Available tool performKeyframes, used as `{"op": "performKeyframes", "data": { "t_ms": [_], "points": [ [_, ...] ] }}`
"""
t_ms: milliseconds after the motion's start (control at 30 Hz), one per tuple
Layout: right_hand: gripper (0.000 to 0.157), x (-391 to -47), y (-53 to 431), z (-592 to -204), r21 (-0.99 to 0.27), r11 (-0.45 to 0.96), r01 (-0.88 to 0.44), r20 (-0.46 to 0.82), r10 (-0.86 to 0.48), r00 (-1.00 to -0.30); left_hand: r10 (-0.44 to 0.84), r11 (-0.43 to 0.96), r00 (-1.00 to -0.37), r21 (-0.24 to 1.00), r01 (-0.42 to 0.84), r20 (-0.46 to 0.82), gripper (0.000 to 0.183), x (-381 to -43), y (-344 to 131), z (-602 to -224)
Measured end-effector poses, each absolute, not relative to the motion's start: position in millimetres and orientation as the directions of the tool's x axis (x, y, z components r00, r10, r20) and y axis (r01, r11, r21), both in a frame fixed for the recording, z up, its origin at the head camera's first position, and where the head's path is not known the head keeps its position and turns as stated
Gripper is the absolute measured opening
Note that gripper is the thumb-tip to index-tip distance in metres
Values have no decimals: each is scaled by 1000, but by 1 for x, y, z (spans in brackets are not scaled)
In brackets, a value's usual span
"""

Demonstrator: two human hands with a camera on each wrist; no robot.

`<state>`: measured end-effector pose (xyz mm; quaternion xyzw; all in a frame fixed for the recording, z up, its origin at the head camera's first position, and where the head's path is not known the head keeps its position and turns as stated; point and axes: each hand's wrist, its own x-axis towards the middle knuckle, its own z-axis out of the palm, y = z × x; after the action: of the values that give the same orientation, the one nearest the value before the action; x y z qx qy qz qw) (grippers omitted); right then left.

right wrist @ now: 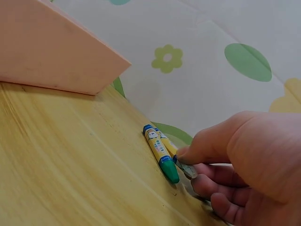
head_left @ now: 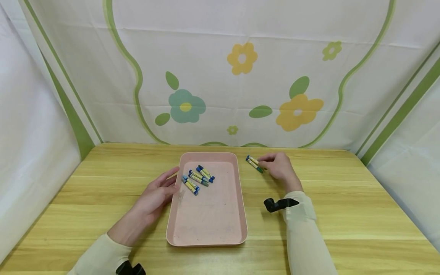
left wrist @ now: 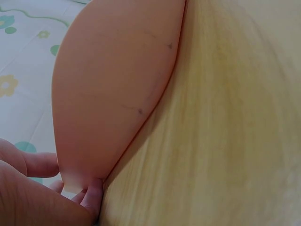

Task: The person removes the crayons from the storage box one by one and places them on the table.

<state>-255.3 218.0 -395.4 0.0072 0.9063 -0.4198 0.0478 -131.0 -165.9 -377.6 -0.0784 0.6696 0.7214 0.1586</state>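
Note:
A pink tray lies on the table with several blue-ended, yellow-wrapped crayons in its upper left part, grouped in pairs. At the tray's left side my left hand touches the rim and outer wall with nearly straight fingers. Beyond the tray's upper right corner, my right hand pinches a pale-tipped crayon near its tip, between thumb and fingers. Right beside it lies a green-tipped crayon, side by side with the pinched one on the table.
The wooden table ends at a white cloth backdrop with printed flowers. Cloth walls stand at the left and right. Each wrist carries a black camera mount, the right one beside the tray.

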Motion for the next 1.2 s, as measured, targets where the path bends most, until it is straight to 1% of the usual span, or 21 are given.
{"op": "performKeyframes", "data": {
  "t_ms": [300, 667, 800, 967, 1200],
  "points": [
    [25, -255, 217, -393, -753, 655, 69, -132, -47, -990, 123, -45, -938, 942, -333, -325, 67, -132, -167, -378],
    [30, -254, 216, -392, -752, 656, 69, -129, -43, -991, 127, -46, -942, 947, -318, -311, 67, -131, -166, -378],
    [30, -255, 216, -393, -744, 664, 66, -116, -31, -993, 126, -49, -943, 947, -317, -309, 67, -131, -166, -377],
    [32, -256, 218, -392, -769, 635, 76, -99, 0, -995, 125, -51, -943, 947, -318, -309, 67, -131, -166, -378],
    [36, -256, 210, -384, -799, 601, 21, -15, 16, -1000, 118, -47, -943, 947, -319, -312, 67, -131, -165, -378]
  ]
}}
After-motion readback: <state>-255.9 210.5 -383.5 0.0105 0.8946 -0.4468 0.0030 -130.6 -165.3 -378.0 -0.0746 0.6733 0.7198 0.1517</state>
